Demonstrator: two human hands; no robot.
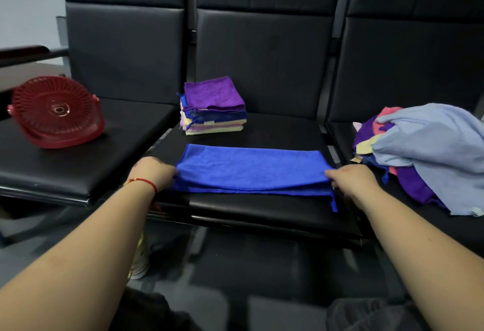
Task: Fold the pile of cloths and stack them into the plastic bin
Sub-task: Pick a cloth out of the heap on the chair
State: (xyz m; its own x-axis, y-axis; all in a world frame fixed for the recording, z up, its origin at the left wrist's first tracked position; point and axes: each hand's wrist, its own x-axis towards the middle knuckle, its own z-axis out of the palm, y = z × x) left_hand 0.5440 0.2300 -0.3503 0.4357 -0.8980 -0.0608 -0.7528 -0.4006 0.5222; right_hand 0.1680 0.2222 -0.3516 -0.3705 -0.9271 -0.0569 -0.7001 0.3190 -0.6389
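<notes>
Hands [154,172] on plush oblong blue cloth [251,169]

blue cloth [251,168]: fuzzy matt microfibre | seat [262,215] under it: smooth black leatherette, dull sheen | basket [56,112] left of cloth: glossy red ribbed plastic | pile [429,152] right: soft matt fabrics

A waiting area, by the look of it: a row of joined black padded seats [262,131] with tall backrests [264,61] on a metal frame, a plain pale wall [28,3] behind
</notes>
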